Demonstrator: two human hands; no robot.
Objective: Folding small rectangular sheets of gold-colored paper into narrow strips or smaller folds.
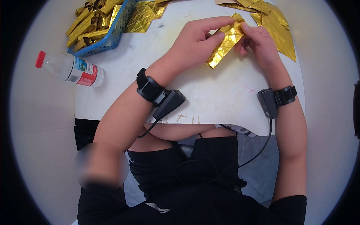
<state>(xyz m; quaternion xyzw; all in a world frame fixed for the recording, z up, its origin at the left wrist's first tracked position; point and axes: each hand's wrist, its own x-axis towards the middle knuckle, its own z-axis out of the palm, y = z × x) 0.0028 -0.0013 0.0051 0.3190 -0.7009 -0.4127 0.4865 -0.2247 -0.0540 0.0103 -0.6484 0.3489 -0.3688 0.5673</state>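
Between my hands, above the white table (176, 105), is a folded strip of shiny gold foil paper (226, 47) with crease lines, tilted with its top end to the right. My left hand (198, 43) grips it from the left, thumb on its face and index finger along the upper edge. With thumb and fingers, my right hand (259, 42) pinches the strip near its upper right end. The right hand's lower fingers are curled beneath and partly hidden.
A blue plastic basket (108, 45) at the far left holds several folded gold pieces (84, 28). Flat gold sheets lie beside it (140, 18) and in a stack at the far right (278, 32). A red-capped clear bottle (77, 70) lies left. Wristbands with cabled black devices sit on both wrists.
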